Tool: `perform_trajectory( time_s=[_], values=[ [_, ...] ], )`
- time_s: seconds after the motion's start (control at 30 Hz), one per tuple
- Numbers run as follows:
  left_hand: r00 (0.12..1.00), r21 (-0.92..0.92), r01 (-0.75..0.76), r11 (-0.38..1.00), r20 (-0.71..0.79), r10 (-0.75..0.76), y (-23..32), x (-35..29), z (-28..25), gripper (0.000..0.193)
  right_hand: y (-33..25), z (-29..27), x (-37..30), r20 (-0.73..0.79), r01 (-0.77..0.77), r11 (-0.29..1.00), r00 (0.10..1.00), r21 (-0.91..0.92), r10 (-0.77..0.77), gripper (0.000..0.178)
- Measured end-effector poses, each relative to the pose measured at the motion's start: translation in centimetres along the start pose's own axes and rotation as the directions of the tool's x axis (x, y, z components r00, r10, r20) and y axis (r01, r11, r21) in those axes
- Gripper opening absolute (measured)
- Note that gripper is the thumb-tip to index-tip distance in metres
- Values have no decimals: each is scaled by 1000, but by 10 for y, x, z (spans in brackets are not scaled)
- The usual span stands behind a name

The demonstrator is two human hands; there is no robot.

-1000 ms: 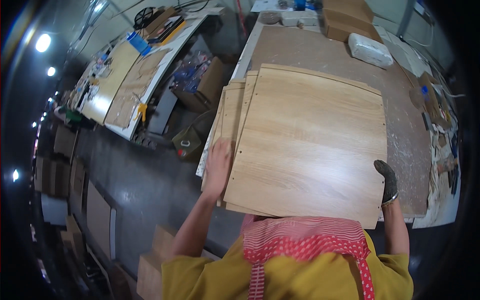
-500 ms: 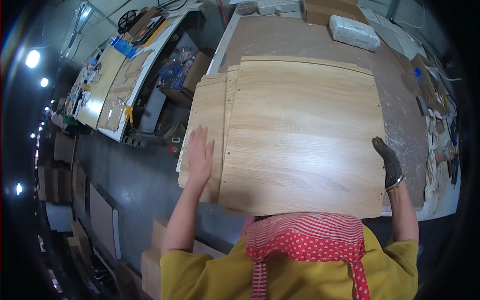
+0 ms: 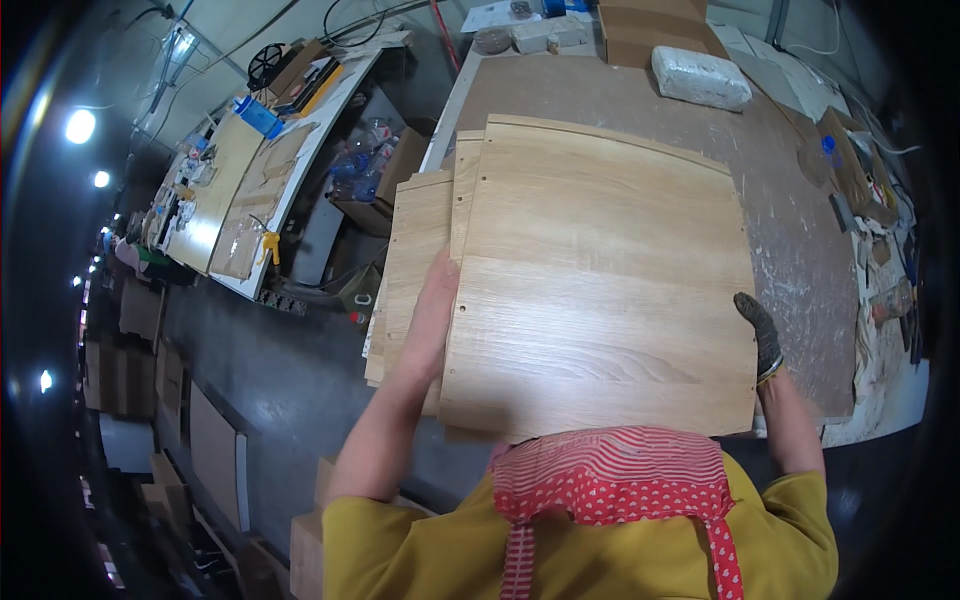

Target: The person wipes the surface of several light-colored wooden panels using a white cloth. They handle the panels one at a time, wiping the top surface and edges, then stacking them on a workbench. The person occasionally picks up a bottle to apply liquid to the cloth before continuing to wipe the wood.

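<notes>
A stack of light wood-grain panels lies in front of me, its layers offset to the left. The large top panel (image 3: 600,280) has small drilled holes along its side edges. At its left edge is my bare left hand (image 3: 440,290), closed on the edge, its fingertips hidden by the panel. My right hand (image 3: 762,335), in a dark glove, grips the right edge with the thumb on top and the other fingers out of sight underneath. Lower panels (image 3: 415,240) show beyond the left edge, under my left forearm.
The panels rest on a scuffed brown worktable (image 3: 800,270). At its far side stand an open cardboard box (image 3: 660,30) and a plastic-wrapped white package (image 3: 702,78). A second bench (image 3: 225,200) is at the left, with a yellow air gun (image 3: 270,245) on its edge.
My left hand has gone from lying flat on the lower panels to the top panel's left edge. The top panel has shifted slightly left, and my right hand has moved with its right edge.
</notes>
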State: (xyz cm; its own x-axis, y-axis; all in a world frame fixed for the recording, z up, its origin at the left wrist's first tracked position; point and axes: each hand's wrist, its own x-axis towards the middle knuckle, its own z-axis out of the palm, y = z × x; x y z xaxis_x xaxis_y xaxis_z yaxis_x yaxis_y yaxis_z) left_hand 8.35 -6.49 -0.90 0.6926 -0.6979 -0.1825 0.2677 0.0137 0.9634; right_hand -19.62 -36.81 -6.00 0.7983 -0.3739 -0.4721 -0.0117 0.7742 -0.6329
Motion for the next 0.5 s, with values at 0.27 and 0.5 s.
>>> perform_trajectory(
  time_s=[0.27,0.5],
  values=[
    [968,268,249,931,-76,-238,50,4,23,86,8,-37,13,-14,41,995,999,-88,-43,56],
    [979,374,199,906,-26,-204,104,7,64,81,35,-67,34,168,304,77,701,-950,-693,60]
  ],
)
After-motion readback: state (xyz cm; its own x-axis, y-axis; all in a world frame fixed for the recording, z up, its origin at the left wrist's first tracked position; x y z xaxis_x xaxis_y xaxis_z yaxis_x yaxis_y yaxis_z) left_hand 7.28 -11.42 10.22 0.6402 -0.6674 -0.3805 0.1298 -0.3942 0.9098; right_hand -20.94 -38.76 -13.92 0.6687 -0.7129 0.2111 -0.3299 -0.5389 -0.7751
